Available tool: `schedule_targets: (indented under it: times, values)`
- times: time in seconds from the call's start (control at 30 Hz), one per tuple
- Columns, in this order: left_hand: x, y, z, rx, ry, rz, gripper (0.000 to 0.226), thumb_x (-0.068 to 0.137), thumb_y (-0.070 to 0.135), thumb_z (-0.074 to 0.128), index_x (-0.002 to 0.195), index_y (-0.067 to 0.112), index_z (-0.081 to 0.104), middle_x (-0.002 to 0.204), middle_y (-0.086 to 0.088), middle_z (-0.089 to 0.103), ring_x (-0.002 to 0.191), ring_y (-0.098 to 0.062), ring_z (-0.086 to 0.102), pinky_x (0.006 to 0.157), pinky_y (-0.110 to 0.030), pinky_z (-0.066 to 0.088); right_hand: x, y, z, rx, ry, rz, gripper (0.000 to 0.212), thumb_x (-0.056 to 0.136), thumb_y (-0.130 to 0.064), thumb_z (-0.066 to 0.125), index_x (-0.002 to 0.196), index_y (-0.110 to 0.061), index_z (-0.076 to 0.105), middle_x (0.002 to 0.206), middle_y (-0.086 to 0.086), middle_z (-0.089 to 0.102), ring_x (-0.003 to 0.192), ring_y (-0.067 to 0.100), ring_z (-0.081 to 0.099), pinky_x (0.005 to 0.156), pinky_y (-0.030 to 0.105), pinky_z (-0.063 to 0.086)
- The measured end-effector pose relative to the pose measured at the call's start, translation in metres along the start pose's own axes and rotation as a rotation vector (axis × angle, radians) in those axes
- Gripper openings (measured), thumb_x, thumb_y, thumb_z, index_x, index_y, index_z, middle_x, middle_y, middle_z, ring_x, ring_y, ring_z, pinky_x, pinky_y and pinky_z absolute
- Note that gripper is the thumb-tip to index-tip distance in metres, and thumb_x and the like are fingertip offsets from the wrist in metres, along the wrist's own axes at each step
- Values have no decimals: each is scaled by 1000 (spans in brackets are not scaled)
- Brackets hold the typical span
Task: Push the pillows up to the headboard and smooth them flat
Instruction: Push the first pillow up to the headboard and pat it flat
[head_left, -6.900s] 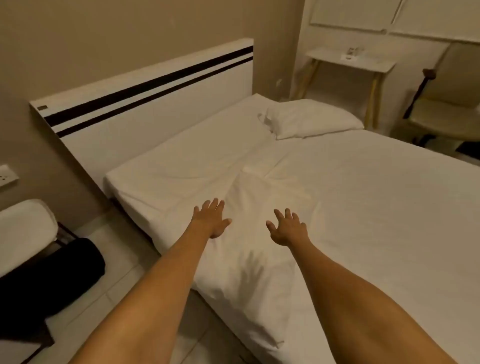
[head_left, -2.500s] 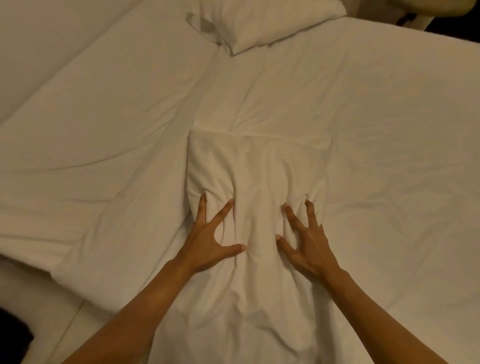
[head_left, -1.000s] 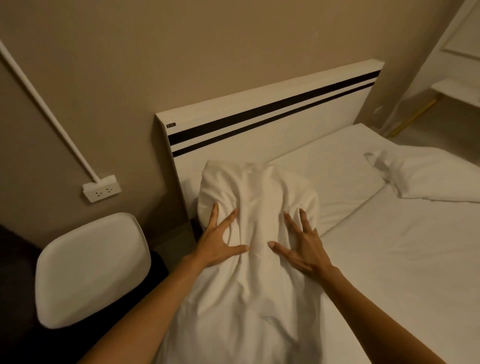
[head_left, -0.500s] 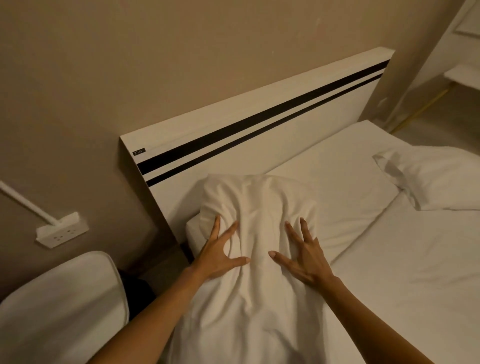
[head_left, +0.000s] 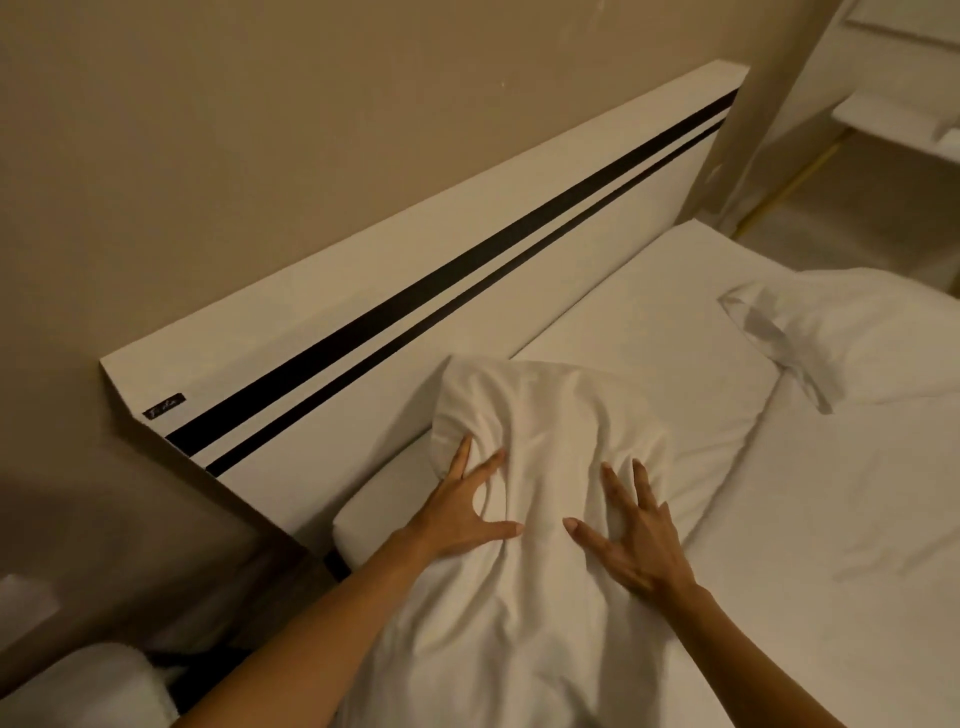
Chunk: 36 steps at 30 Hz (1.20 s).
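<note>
Pillows: two white ones on a white-sheeted bed (head_left: 857, 519), seen from above w/ a head-worn camera. Near pillow (head_left: 545, 441) lies lengthwise at the bed's left corner, its far end bunched up and close to the headboard (head_left: 363, 322); whether it touches the board can't be told. Fabric is creased & rumpled along its length.

Left hand (head_left: 462, 514) lies on the pillow's left side, grip spread: fingers straight, splayed, thumb out to the right, pressing into the cloth. Right hand (head_left: 634, 540) lies on the pillow's right side, grip also spread, fingers fanned & pressing down, thumb pointing left. Both forearms reach in from the bottom edge.

Second pillow (head_left: 857, 332) rests at right, further along the bed, well apart from the hands, set back from the headboard.

Headboard is white w/ two dark stripes and a small dark label at its left end, standing against a beige wall (head_left: 260, 130). White rounded object (head_left: 88, 691) at bottom left, beside the bed; partly cut off.
</note>
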<state>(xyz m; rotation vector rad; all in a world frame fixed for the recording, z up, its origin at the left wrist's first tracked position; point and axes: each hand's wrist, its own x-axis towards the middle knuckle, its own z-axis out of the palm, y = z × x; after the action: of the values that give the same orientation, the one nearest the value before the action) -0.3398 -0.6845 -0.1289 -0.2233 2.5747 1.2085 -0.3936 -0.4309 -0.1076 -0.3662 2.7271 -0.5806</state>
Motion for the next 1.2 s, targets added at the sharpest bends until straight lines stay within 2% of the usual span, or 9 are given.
schedule_targets:
  times: [0.23, 0.53, 0.67, 0.8, 0.9, 1.03, 1.13, 1.2]
  values:
    - [114, -30, -6, 71, -94, 71, 106, 65, 62, 76, 150, 48, 15, 160, 15, -19, 150, -21, 9, 117, -46, 28, 71, 13, 36, 64, 90, 164, 111, 60, -96, 27, 154, -38, 9, 163, 1, -10, 149, 31, 12, 120, 48, 11]
    - [232, -60, -9, 134, -134, 159, 100, 69, 59, 76, 150, 45, 20, 162, 11, -11, 149, -22, 13, 118, -46, 27, 158, 23, 82, 76, 187, 281, 102, 71, -85, 42, 154, -33, 13, 163, 6, -6, 147, 38, 15, 119, 51, 11]
    - [266, -72, -4, 150, -147, 200, 98, 70, 58, 76, 150, 43, 23, 162, 10, -8, 149, -22, 13, 118, -44, 27, 183, 36, 104, 91, 213, 336, 104, 69, -88, 41, 154, -35, 13, 163, 5, -5, 145, 43, 16, 119, 52, 13]
    - [293, -90, 0, 226, -157, 204, 96, 72, 61, 71, 151, 45, 17, 162, 10, -9, 149, -24, 13, 117, -45, 26, 202, 41, 130, 161, 245, 397, 101, 71, -82, 46, 154, -35, 13, 164, 3, -3, 145, 47, 12, 117, 56, 16]
    - [304, -110, 7, 311, -209, 173, 98, 75, 68, 64, 150, 51, 3, 162, 7, -18, 151, -27, 2, 119, -50, 21, 202, 54, 152, 153, 230, 475, 101, 70, -84, 38, 154, -36, 8, 163, 10, 0, 143, 49, 18, 116, 55, 20]
    - [310, -126, 13, 468, -234, 147, 101, 75, 76, 52, 148, 50, -13, 159, 0, -27, 150, -31, -7, 120, -53, 8, 198, 76, 169, 102, 136, 529, 89, 73, -86, 24, 147, -51, -12, 163, 10, -8, 135, 52, 31, 108, 57, 33]
    - [309, -128, 10, 475, -190, 86, 94, 79, 76, 45, 149, 49, -12, 161, -5, -20, 150, -31, -6, 120, -47, 8, 196, 85, 170, 202, 111, 514, 75, 82, -80, 23, 144, -57, -13, 162, 5, -15, 138, 49, 31, 111, 56, 29]
    - [308, -129, 6, 418, -149, 37, 85, 86, 69, 42, 151, 47, -8, 163, -7, -11, 151, -28, -1, 121, -42, 9, 195, 88, 169, 269, 136, 499, 68, 87, -73, 19, 146, -56, -10, 163, 3, -14, 143, 44, 24, 115, 54, 23]
